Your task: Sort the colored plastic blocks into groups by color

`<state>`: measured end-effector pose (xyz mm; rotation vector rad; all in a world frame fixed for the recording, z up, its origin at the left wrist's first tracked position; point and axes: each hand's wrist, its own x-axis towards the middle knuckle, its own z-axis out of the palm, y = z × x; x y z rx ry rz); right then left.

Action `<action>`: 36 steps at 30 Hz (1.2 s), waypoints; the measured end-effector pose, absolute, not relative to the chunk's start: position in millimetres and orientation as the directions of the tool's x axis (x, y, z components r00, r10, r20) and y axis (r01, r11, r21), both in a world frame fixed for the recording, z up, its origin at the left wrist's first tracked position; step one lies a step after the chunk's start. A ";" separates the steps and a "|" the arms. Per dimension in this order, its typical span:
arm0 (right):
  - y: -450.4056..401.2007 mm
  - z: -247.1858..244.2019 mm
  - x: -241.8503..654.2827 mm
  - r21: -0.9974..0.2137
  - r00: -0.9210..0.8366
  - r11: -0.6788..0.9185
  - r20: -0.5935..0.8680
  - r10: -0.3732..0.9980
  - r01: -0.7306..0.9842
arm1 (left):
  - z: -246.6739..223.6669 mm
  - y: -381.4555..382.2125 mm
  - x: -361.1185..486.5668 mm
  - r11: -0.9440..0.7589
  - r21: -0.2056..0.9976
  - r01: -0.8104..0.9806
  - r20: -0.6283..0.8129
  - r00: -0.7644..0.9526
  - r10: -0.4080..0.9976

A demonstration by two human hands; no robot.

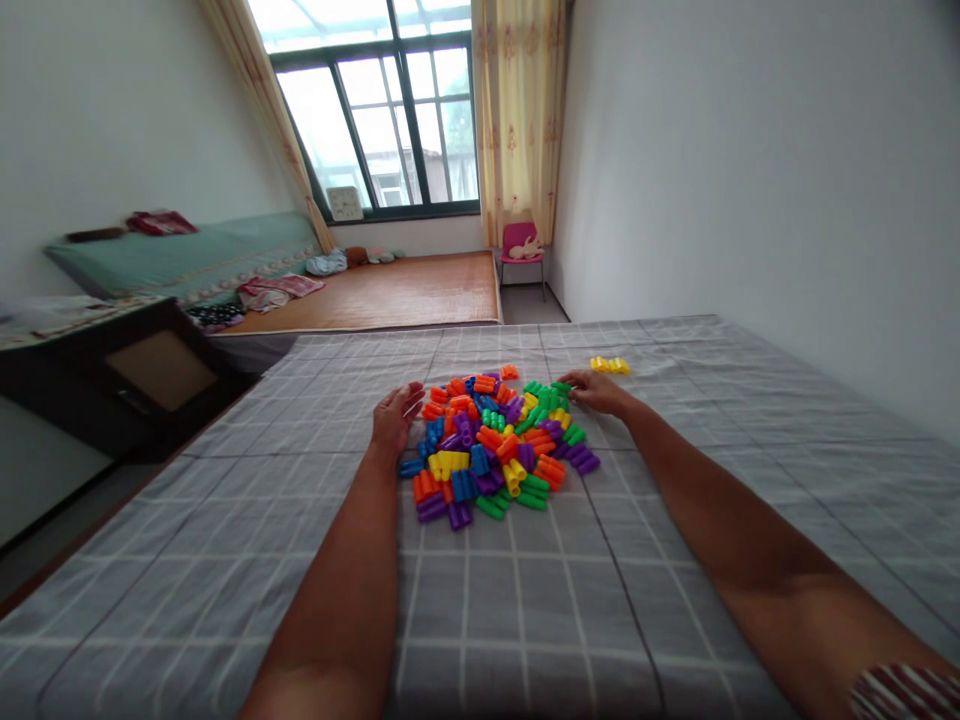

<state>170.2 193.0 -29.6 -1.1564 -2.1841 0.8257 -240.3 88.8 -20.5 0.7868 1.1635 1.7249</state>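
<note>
A heap of plastic toy blocks [480,462] in orange, purple, blue, green and yellow lies on the grey checked cloth [510,600]. Each block looks like short tubes joined side by side. My left hand [396,415] is at the heap's left edge, open, fingers apart, close to orange and blue blocks. At the upper right edge, my right hand [598,391] has its thumb and fingers closed around the end of a green toy block [560,388]. Just beyond that hand, yellow blocks [610,365] lie in a short row, apart from the heap.
White wall [750,170] borders the right side. Beyond the cloth is a low bed with a brown mat [405,288], and a pink chair [520,243] holds a plush toy. A dark cabinet [124,375] stands at left. A window [382,120] is at the back.
</note>
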 end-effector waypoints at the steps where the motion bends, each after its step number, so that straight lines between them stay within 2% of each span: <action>1: 194.2 -30.6 171.9 -0.710 -0.473 0.433 0.158 0.867 0.556 | -21.1 89.3 -240.4 -0.165 0.934 -0.316 0.025 -0.403 0.915; 6: 201.5 -32.3 182.9 -0.602 -0.432 0.415 0.127 0.893 0.681 | -23.7 91.6 -240.7 -0.153 0.944 -0.294 0.027 -0.393 0.919; 9: 203.9 -32.9 186.1 -0.538 -0.355 0.391 0.174 0.919 0.747 | -24.6 92.4 -241.7 -0.149 0.946 -0.289 0.028 -0.386 0.922; 16: 196.6 -37.9 176.3 -0.496 -0.423 0.456 0.184 0.887 0.739 | -23.6 91.5 -241.1 -0.151 0.940 -0.307 0.026 -0.377 0.926; 20: 201.1 -27.8 182.6 -0.492 -0.326 0.426 0.279 0.903 0.759 | -22.7 91.2 -240.5 -0.152 0.939 -0.309 0.022 -0.386 0.922; 24: 212.7 -17.8 238.4 -0.535 0.086 0.202 0.464 0.882 0.821 | -23.2 92.1 -242.1 -0.151 0.939 -0.309 0.026 -0.375 0.926; 26: 214.2 -23.5 277.3 -0.536 0.286 0.034 0.502 0.816 0.843 | -23.8 92.4 -242.9 -0.146 0.940 -0.308 0.023 -0.371 0.928; 28: 212.5 -36.4 310.3 -0.521 0.411 -0.124 0.481 0.774 0.844 | -24.5 92.6 -243.4 -0.144 0.941 -0.306 0.022 -0.370 0.929; 31: 209.3 -57.9 335.4 -0.499 0.468 -0.243 0.395 0.791 0.832 | -25.5 93.0 -244.2 -0.141 0.946 -0.293 0.023 -0.372 0.928; 36: 213.5 -70.3 337.7 -0.515 0.471 -0.261 0.332 0.818 0.817 | -26.2 93.2 -245.1 -0.133 0.952 -0.275 0.023 -0.372 0.928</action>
